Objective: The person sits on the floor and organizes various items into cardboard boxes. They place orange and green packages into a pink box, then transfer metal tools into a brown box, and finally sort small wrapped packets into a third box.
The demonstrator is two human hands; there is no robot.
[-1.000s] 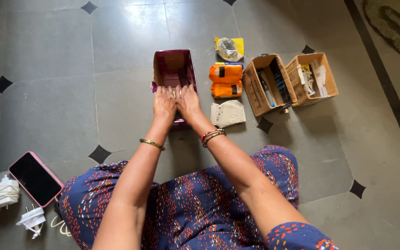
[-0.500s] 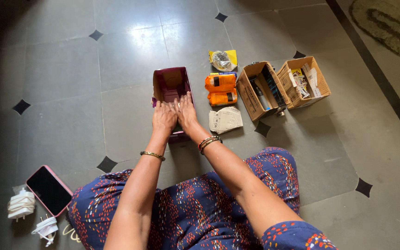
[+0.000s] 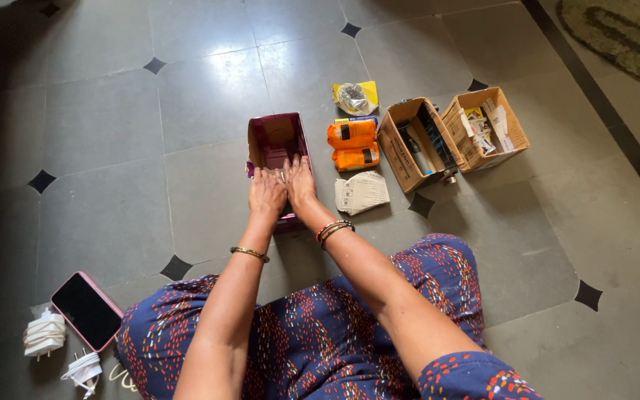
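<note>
1. My left hand [image 3: 267, 194] and right hand [image 3: 300, 183] lie side by side, palms down, on the near rim of the open maroon box [image 3: 276, 141]. The fingers are flat and extended; neither grip is clenched and neither grasps anything.
2. The maroon box stands on the grey tiled floor [image 3: 105, 118], at 12 o'clock from my knees, its mouth facing up. What lies under my palms is hidden.
3. At 3 o'clock from the box, just beside it, lie two orange packets [image 3: 352, 144]. A folded printed paper pack [image 3: 361, 192] lies at 5 o'clock from them, and a yellow-backed clear packet [image 3: 355, 96] at 12 o'clock.
4. Further toward 3 o'clock stand two open cardboard cartons [image 3: 450, 133], touching each other and filled with small items.
5. At 8 o'clock from me, well apart from the box, lie a pink-cased phone [image 3: 87, 311] and two white chargers [image 3: 44, 333].
6. Judgement: press evenly with both palms so the near wall stays square and the box does not tip or slide on the smooth tiles.
</note>
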